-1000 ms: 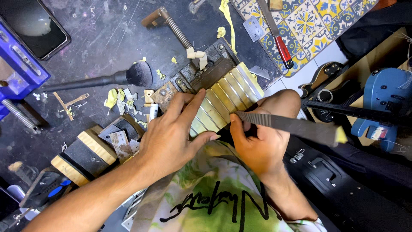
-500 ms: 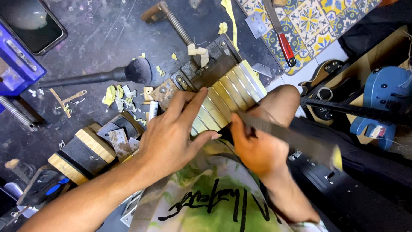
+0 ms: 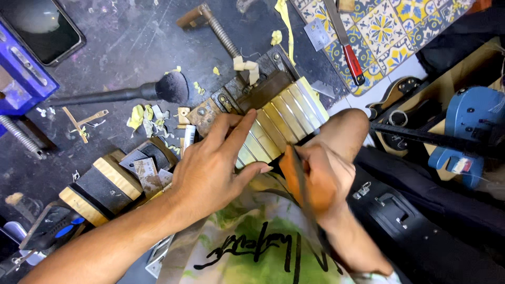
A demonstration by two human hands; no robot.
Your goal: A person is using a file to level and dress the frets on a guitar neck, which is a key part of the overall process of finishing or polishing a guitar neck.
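My left hand (image 3: pixel 210 168) lies flat, fingers spread, pressing the fretted neck (image 3: pixel 279 123) clamped on the dark bench (image 3: pixel 131 42). My right hand (image 3: pixel 321 181), blurred, is closed around a long file (image 3: pixel 304 194) at the neck's near end. A brush (image 3: pixel 126 93) lies far left.

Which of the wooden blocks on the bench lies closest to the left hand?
The pale-edged wooden block beside the left hand's wrist is closest. The other wooden block lies farther down-left, beside the forearm.
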